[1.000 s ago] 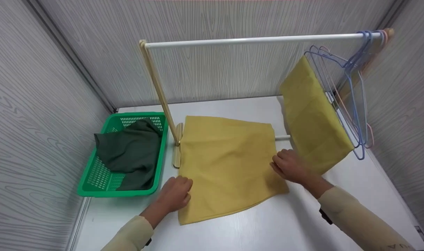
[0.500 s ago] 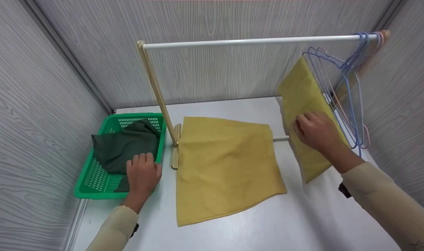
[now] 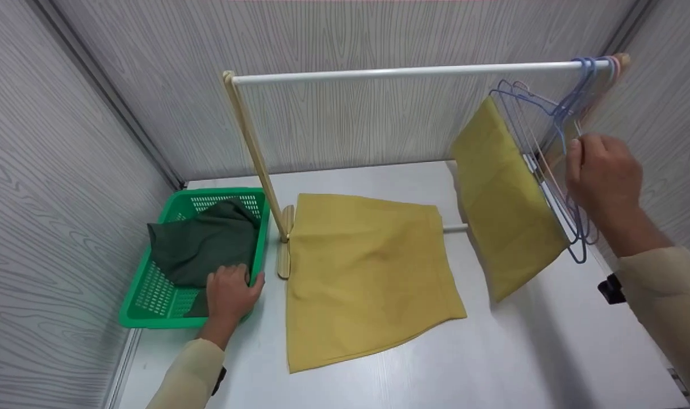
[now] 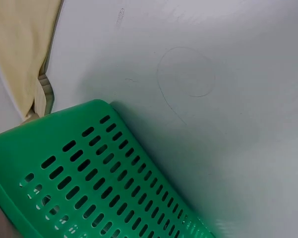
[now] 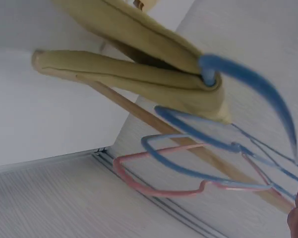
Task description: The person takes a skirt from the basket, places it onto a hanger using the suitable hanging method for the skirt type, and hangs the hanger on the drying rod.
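A yellow cloth (image 3: 373, 272) lies spread on the table. Beside it, a second yellow cloth (image 3: 504, 199) hangs folded over a blue hanger (image 5: 258, 79). My right hand (image 3: 605, 167) is at the side of the hangers, its curled fingers on an empty blue hanger (image 5: 203, 171); only a bit of the fingers shows at the right wrist view's edge. My left hand (image 3: 229, 295) rests at the near right rim of the green basket (image 3: 163, 324), fingers loosely bent over the dark green cloth (image 3: 208, 241) inside, thumb by the outer edge. The left wrist view shows mostly the basket's wall.
A white rail (image 3: 407, 72) on wooden posts (image 3: 256, 159) spans above the table (image 3: 413, 380). Several blue and pink hangers bunch at its right end, a pink hanger (image 5: 153, 191) among them. Pale wood-grain walls enclose the back and sides.
My left hand has left the spread yellow cloth for the basket's rim. My right hand has moved right and up, past the hanging cloth, to the hangers, which have drawn closer together.
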`<act>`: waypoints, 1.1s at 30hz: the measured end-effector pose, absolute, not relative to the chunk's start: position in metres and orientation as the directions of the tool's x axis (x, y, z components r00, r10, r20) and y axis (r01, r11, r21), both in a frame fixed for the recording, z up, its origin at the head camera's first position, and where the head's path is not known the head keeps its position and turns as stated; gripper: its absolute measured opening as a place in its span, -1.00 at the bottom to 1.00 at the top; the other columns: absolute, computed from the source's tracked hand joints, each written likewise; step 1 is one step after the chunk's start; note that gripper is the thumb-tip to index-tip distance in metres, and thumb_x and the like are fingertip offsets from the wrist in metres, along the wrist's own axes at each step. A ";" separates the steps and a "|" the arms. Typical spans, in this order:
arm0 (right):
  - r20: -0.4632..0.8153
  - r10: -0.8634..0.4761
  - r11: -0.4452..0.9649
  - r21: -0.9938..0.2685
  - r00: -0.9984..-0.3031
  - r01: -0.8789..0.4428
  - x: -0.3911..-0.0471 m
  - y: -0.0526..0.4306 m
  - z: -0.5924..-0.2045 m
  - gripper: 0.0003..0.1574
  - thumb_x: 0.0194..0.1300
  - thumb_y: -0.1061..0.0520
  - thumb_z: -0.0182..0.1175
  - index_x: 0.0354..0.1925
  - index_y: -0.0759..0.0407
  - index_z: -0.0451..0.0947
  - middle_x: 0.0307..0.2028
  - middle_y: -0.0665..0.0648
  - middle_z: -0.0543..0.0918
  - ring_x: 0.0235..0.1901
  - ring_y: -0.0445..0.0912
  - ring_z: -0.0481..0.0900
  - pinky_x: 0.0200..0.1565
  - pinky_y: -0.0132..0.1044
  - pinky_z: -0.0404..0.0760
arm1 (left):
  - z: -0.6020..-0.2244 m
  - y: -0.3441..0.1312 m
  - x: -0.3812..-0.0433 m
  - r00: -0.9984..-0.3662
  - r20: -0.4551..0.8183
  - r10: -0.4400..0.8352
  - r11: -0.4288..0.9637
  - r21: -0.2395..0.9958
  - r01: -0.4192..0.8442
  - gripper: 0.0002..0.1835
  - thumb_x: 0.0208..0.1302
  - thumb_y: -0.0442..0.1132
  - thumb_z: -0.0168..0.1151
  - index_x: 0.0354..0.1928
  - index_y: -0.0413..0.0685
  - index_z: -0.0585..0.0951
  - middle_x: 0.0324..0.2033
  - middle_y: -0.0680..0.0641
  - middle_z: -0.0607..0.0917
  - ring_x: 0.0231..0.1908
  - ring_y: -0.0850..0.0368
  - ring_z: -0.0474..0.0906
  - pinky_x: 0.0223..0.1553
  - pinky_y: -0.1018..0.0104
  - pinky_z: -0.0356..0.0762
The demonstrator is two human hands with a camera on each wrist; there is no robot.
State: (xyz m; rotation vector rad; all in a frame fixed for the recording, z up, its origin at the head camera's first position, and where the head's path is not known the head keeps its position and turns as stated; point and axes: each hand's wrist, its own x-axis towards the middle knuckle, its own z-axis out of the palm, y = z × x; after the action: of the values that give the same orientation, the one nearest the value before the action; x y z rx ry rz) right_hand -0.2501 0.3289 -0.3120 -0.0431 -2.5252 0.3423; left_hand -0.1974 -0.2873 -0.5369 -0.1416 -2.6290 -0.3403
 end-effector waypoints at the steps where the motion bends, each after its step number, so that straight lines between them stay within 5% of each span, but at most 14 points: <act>1: 0.514 0.149 0.959 -0.282 -0.845 -0.002 -0.250 0.334 -0.313 -0.37 0.58 -0.10 -0.26 -0.04 0.42 0.47 -0.22 0.42 0.50 -0.17 0.30 0.43 -0.11 0.22 0.41 | -0.538 -0.287 -0.197 -0.877 0.478 0.042 0.964 0.212 0.162 -0.55 0.17 -0.06 0.34 -0.69 -0.12 0.38 -0.74 -0.08 0.36 -0.59 -0.12 0.37 -0.50 0.04 0.28; 8: 0.312 0.256 0.914 -0.388 -0.915 0.123 -0.256 0.355 -0.323 -0.27 0.57 -0.24 -0.30 0.12 0.35 0.41 -0.12 0.37 0.46 -0.13 0.23 0.40 -0.18 0.00 0.35 | -0.537 -0.287 -0.196 -0.890 0.454 0.038 0.966 0.213 0.149 -0.56 0.20 -0.07 0.32 -0.70 -0.14 0.41 -0.74 -0.09 0.39 -0.58 -0.13 0.37 -0.49 0.01 0.32; 16: 0.238 0.217 0.930 -0.346 -0.947 0.126 -0.262 0.354 -0.330 -0.43 0.54 -0.10 -0.12 0.07 0.38 0.47 -0.02 0.43 0.39 -0.06 0.30 0.33 -0.07 0.18 0.40 | -0.537 -0.287 -0.196 -0.893 0.447 0.042 0.962 0.224 0.157 -0.56 0.19 -0.09 0.34 -0.70 -0.13 0.39 -0.74 -0.10 0.39 -0.58 -0.14 0.38 -0.46 -0.02 0.34; 27: 0.371 0.156 0.962 -0.269 -0.916 0.055 -0.266 0.346 -0.326 -0.49 0.49 0.01 -0.10 -0.25 0.46 0.51 -0.27 0.39 0.46 -0.15 0.28 0.34 -0.02 0.19 0.31 | -0.539 -0.287 -0.198 -0.898 0.437 0.047 0.950 0.258 0.175 -0.56 0.20 -0.11 0.34 -0.69 -0.10 0.38 -0.73 -0.07 0.36 -0.58 -0.12 0.36 -0.46 -0.01 0.32; 33: 0.399 0.187 0.947 -0.317 -0.898 0.056 -0.266 0.343 -0.325 -0.49 0.48 0.00 -0.14 -0.17 0.47 0.46 -0.26 0.41 0.45 -0.15 0.30 0.35 0.02 0.21 0.32 | -0.539 -0.288 -0.198 -0.897 0.440 0.045 0.942 0.281 0.185 -0.55 0.20 -0.12 0.32 -0.71 -0.08 0.36 -0.75 -0.03 0.31 -0.61 -0.09 0.34 -0.48 0.01 0.31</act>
State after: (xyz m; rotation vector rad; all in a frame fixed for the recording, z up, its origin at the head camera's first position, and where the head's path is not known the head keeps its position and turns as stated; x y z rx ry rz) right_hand -0.2658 0.3428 -0.3253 -0.1746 -2.6655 0.4174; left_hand -0.1980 -0.2884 -0.5391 -0.1651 -2.6577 -0.4424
